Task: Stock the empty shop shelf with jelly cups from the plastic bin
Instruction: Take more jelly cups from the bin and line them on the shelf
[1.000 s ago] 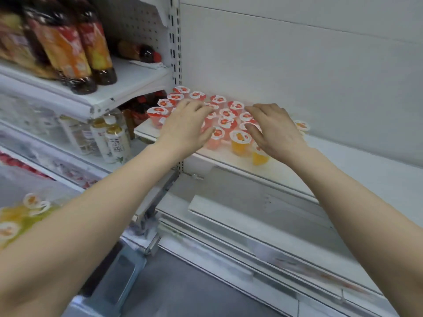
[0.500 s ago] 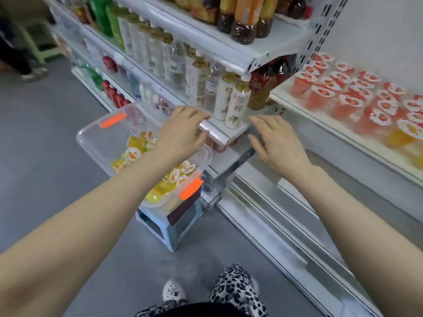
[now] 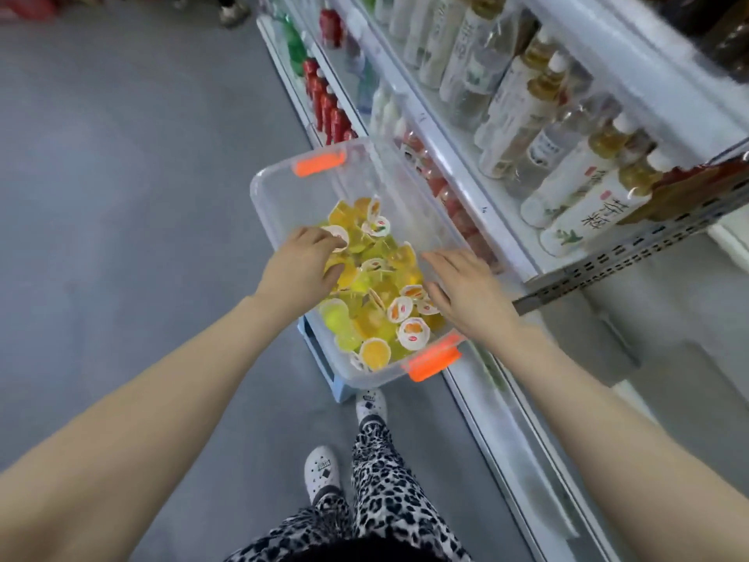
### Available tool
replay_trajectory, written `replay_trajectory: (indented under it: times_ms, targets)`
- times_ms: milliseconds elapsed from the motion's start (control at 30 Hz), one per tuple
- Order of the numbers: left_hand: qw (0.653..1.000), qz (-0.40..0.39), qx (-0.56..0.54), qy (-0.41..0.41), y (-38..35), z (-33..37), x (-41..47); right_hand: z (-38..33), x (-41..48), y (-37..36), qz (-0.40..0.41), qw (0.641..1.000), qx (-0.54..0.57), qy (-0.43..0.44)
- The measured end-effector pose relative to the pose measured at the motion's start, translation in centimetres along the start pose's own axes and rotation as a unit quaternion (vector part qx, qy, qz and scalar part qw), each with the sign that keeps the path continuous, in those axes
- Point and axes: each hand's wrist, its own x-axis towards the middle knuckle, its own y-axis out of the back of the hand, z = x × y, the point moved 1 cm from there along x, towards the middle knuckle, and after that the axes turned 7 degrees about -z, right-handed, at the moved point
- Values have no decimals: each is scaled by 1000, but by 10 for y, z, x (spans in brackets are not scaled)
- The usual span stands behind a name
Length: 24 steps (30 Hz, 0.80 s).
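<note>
A clear plastic bin [image 3: 308, 188] with orange latches stands on a pale blue stool [image 3: 338, 389] beside the shelving. Its near half holds several yellow, orange and green jelly cups [image 3: 373, 318] with white lids. My left hand [image 3: 302, 261] is inside the bin at its left wall, fingers and thumb curled round a white-lidded jelly cup [image 3: 339, 236]. My right hand [image 3: 466, 288] hovers over the cups at the bin's right side, fingers extended and holding nothing. The shelf being stocked is out of view.
Shelves of drink bottles [image 3: 527, 127] run along the right, with red bottles [image 3: 326, 99] on a low shelf behind the bin. Grey floor [image 3: 121, 196] spreads to the left. My feet in white shoes [image 3: 324, 472] stand just in front of the stool.
My view has swung from the shelf of red jelly cups down to the bin. Both hands have come down into it, and the left now curls round a cup.
</note>
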Motion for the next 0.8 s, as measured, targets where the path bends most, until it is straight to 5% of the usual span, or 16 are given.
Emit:
replay_trajectory:
  times_ms: [233,800]
  targets:
    - [998,2,7,60,-5,-30,39,16,66,-46,-136,990,17,31]
    - [992,109,34,45,-20,-68,64,-16,220,-131,-196,959,-76,188]
